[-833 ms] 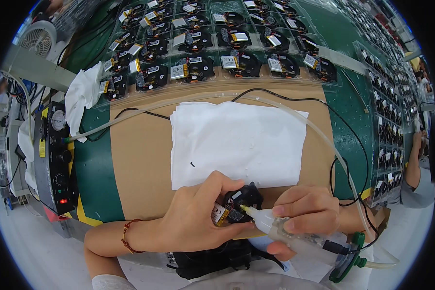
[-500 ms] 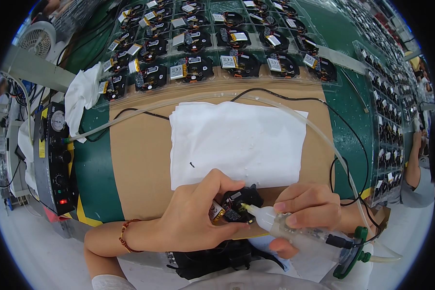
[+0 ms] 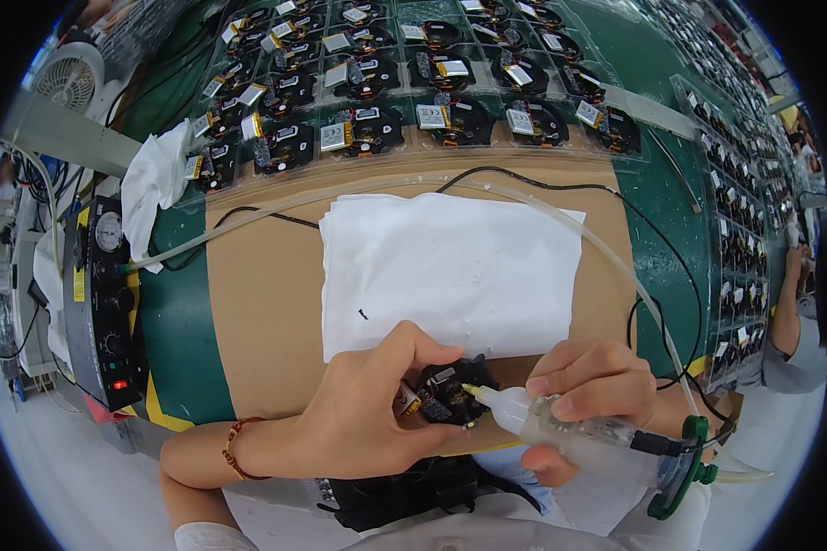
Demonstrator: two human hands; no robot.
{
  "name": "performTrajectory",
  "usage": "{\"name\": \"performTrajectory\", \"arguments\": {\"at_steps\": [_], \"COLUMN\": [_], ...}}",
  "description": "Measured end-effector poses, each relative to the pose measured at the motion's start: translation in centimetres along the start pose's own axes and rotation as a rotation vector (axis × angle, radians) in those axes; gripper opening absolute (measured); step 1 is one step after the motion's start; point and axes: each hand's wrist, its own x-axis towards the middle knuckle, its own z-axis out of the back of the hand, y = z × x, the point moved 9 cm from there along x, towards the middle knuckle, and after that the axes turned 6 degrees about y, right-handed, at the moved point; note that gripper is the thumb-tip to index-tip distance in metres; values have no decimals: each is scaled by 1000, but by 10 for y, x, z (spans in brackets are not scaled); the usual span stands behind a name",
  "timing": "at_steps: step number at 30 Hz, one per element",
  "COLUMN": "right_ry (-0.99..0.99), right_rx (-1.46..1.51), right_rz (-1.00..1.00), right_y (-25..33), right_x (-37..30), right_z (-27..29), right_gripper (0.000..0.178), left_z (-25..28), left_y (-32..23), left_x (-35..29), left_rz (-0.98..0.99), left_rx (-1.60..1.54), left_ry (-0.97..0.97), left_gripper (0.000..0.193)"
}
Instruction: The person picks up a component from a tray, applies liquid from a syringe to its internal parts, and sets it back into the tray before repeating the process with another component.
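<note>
My left hand (image 3: 368,399) grips a small round black electronic assembly (image 3: 455,384) by its edges, above the near edge of the cardboard. A silver battery pack with yellow tape (image 3: 408,400) sits on that assembly beside my palm, partly covered by my fingers. In my right hand (image 3: 602,386) is a translucent dispensing syringe (image 3: 583,439) with a white front end and a green cap (image 3: 680,468) at its rear. Its yellowish tip (image 3: 471,390) points left, at the assembly; whether it touches cannot be told.
A folded white cloth (image 3: 450,275) lies on the cardboard sheet (image 3: 266,321). Clear trays (image 3: 515,151) of similar assemblies stand behind it, with more at right. A black dispenser controller (image 3: 106,303) is at left; its clear hose (image 3: 606,253) arcs across to the syringe. Another person's arm (image 3: 786,303) shows at far right.
The syringe and my right hand have shifted slightly right and down, and the tip sits a little higher on the assembly. My left hand keeps almost the same place.
</note>
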Motion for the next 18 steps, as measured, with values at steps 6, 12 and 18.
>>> {"name": "performTrajectory", "arguments": {"at_steps": [6, 12, 18], "right_ry": [-55, -73, -93], "right_rx": [8, -12, 2], "right_rz": [-3, -8, -45], "right_y": [-2, -2, -3], "right_x": [-2, -1, -1], "right_z": [2, 3, 5], "right_gripper": [45, 47, 46], "left_z": [0, 1, 1], "left_y": [1, -1, 1], "left_x": [0, 1, 1], "left_rz": [-22, -20, -11], "left_rx": [-3, 1, 0], "left_ry": [0, 10, 20], "left_gripper": [50, 50, 50]}}
